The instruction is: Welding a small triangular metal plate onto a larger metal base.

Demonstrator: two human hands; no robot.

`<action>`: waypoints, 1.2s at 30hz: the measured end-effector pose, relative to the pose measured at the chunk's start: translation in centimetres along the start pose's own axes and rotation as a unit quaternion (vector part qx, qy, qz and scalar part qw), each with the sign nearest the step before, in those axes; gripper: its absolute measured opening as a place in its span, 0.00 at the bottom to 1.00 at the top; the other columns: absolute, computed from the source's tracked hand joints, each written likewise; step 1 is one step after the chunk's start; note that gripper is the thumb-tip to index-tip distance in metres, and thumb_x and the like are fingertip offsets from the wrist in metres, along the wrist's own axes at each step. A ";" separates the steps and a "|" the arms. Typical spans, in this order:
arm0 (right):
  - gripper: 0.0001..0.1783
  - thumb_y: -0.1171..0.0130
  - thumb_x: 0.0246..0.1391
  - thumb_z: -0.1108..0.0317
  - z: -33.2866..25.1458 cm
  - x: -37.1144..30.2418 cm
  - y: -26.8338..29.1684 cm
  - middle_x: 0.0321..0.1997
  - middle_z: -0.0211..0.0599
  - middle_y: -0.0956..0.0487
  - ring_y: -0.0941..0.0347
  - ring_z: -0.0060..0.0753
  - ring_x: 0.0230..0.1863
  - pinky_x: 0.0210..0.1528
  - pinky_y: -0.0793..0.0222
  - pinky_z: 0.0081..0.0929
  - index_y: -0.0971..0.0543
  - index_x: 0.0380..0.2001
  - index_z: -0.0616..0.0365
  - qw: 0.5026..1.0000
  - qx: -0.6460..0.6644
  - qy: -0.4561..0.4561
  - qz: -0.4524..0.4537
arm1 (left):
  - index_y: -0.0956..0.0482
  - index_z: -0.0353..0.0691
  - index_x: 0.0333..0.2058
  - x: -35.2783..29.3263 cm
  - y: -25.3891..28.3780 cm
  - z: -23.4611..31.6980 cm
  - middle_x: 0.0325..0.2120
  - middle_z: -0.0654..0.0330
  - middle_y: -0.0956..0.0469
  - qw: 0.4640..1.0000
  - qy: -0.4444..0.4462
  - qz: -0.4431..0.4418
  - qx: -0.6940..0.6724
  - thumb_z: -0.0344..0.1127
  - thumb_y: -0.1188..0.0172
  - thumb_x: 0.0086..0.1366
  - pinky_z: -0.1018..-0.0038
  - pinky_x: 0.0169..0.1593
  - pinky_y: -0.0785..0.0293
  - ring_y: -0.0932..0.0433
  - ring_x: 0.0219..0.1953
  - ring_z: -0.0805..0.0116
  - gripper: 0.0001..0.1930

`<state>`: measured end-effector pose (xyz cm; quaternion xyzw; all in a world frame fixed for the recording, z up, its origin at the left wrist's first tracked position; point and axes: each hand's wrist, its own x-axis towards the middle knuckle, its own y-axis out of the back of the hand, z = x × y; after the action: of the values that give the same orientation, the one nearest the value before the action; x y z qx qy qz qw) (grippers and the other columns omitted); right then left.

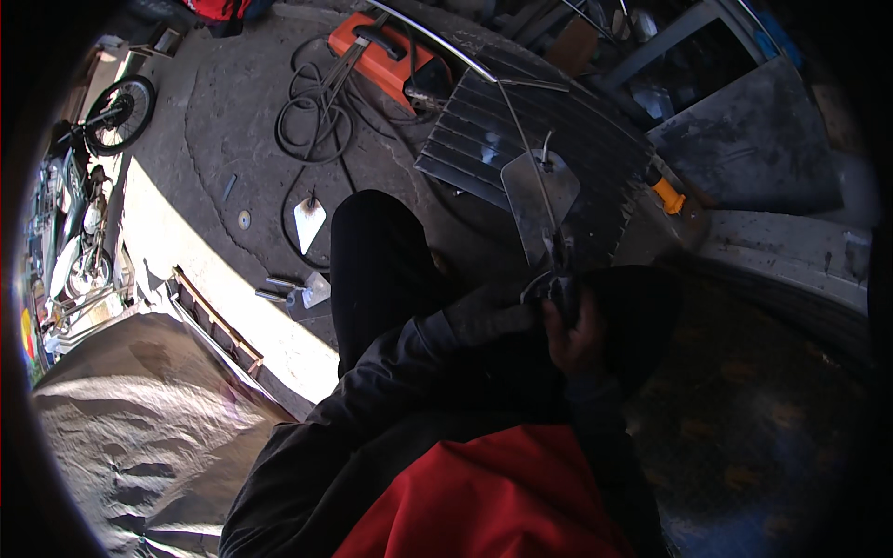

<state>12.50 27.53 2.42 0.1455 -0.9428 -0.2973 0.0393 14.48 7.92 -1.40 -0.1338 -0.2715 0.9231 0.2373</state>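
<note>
In my lap, my right hand [577, 330] is closed around a dark hand tool [561, 284] with a jaw-like upper end; shadow hides its exact kind. My left hand [498, 316] reaches across to the same spot, its fingers curled and mostly lost in shadow. A thin rod [528, 144] runs up and away from the tool. Just beyond the tool a flat, pointed metal blade [539, 200] with a short upright bent rod lies over a dark slatted panel [484, 139]. A similar bright blade [310, 225] lies on the floor beyond my left knee.
An orange welding machine [372, 56] stands ahead, with coiled cables [316, 121] beside it. A yellow tool [666, 193] and a metal sheet [753, 139] lie to the right. Motorcycles [84, 214] stand far left. A crumpled sheet [149, 418] spreads near left, beside a rusty bar [219, 321].
</note>
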 end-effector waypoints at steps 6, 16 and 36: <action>0.27 0.36 0.57 0.58 -0.2 0.1 0.2 0.41 0.54 0.20 0.20 0.55 0.42 0.41 0.25 0.38 0.28 0.52 0.67 1.000 -0.007 0.010 -0.004 | 0.30 0.35 0.58 0.0 0.1 -0.1 0.50 0.58 0.25 1.000 0.003 0.004 0.026 0.53 0.43 0.68 0.69 0.58 0.32 0.29 0.53 0.68 0.29; 0.22 0.38 0.58 0.59 -0.9 0.5 0.2 0.40 0.51 0.20 0.20 0.51 0.42 0.42 0.25 0.35 0.26 0.49 0.63 1.000 0.012 0.001 -0.004 | 0.29 0.37 0.58 0.0 0.0 -0.5 0.49 0.60 0.24 1.000 0.020 0.010 -0.004 0.49 0.43 0.70 0.71 0.57 0.32 0.29 0.53 0.72 0.26; 0.23 0.37 0.57 0.59 -0.4 -0.1 0.2 0.40 0.51 0.20 0.20 0.50 0.43 0.42 0.26 0.36 0.27 0.49 0.64 1.000 0.012 -0.004 0.003 | 0.29 0.34 0.56 0.2 -0.2 -0.2 0.47 0.62 0.24 0.999 0.037 0.011 -0.023 0.55 0.40 0.65 0.70 0.56 0.32 0.29 0.51 0.71 0.32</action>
<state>12.59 27.45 2.86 0.1424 -0.9470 -0.2859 0.0348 14.48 8.32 -1.49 -0.1768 -0.2823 0.9135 0.2338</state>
